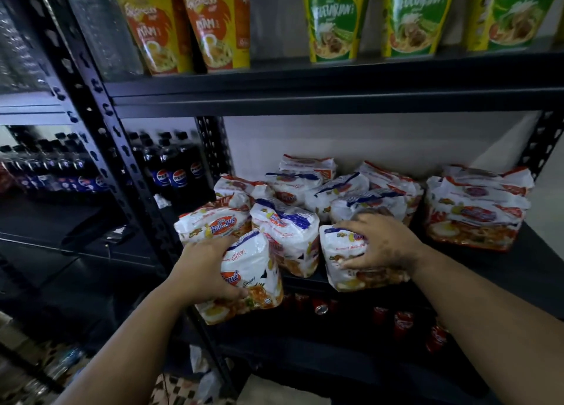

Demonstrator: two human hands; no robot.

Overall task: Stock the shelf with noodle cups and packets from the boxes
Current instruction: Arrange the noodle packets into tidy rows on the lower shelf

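Note:
My left hand [206,270] grips a white noodle multipack [253,278] that hangs over the front edge of the black middle shelf [525,261]. My right hand [378,241] grips a second white noodle pack [345,262] standing at the shelf's front edge. Behind them lie several more white and red noodle packs [323,187], with a stack of packs [476,206] at the right. On the upper shelf [305,78] stand orange noodle cups [186,29] on the left and green noodle cups [418,13] on the right.
A black perforated upright post [100,111] stands left of the packs. Dark cola bottles [171,172] fill the neighbouring shelf at the left. Red drink cans [403,325] sit on the shelf below. A patterned floor [183,389] shows at the bottom.

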